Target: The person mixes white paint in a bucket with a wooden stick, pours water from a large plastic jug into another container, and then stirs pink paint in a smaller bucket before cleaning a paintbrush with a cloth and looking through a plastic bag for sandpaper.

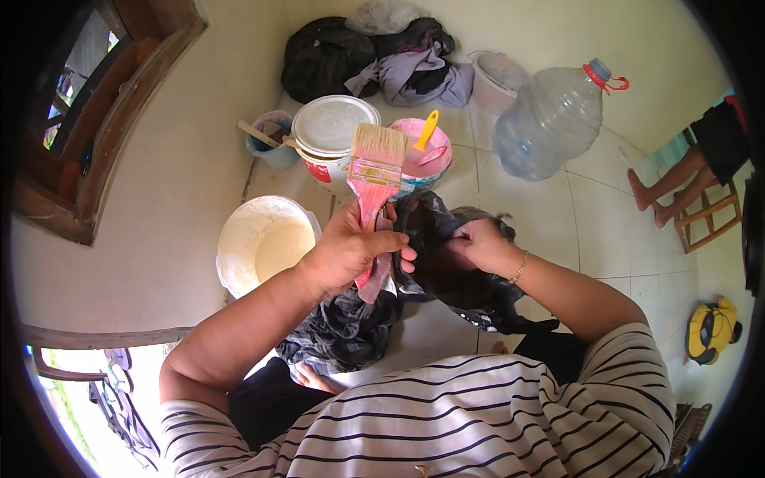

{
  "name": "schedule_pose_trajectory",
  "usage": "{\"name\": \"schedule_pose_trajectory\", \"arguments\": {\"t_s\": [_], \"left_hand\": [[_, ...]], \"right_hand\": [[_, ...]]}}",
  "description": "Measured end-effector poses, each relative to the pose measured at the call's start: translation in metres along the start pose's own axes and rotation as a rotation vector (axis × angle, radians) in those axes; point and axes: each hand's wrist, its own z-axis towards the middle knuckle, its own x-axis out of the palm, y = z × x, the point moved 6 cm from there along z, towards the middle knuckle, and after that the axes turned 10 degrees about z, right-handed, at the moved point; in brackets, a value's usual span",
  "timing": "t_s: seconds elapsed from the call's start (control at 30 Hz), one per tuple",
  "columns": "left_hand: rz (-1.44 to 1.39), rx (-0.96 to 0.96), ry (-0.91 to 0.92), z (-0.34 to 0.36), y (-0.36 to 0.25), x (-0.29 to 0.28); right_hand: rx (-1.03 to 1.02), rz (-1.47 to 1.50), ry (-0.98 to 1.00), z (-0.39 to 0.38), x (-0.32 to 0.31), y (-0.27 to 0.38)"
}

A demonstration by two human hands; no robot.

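My left hand [339,251] is closed around the pink, paint-smeared handle of a wide paintbrush [378,155], its pale bristles pointing up. Below its fingers a second flat, dull pinkish piece [374,288] sticks out; its kind is unclear. My right hand [488,247], a thin bracelet at the wrist, grips a crumpled black plastic bag [454,283], its fingertips partly hidden in the folds. The bag's left edge reaches my left fingers. A dark crumpled heap [343,334], cloth or plastic, lies below my left hand.
A white bucket [227,255] with cream residue stands left. Beyond are a lidded paint bucket [335,123], a pink-paint bucket [414,127] with a yellow-handled brush [427,131], a small bucket [275,155], a large clear bottle [550,123] and dark bags [328,60]. Another person's legs [681,179] show right.
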Motion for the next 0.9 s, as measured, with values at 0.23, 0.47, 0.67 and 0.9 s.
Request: {"name": "schedule_pose_trajectory", "arguments": {"t_s": [0.23,0.47,0.67,0.9], "left_hand": [[-0.021,0.008,-0.042,0.003,0.006,-0.004],[-0.044,-0.051,-0.059,0.0,-0.001,0.006],[0.018,-0.071,-0.121,0.007,0.011,-0.01],[0.035,-0.123,-0.126,0.011,0.014,-0.011]], "right_hand": [[-0.38,0.022,-0.101,-0.027,-0.009,0.015],[-0.531,-0.19,-0.37,-0.03,-0.035,0.02],[-0.261,0.385,-0.156,-0.034,-0.064,0.044],[-0.108,0.924,-0.081,-0.023,-0.1,0.031]]}}
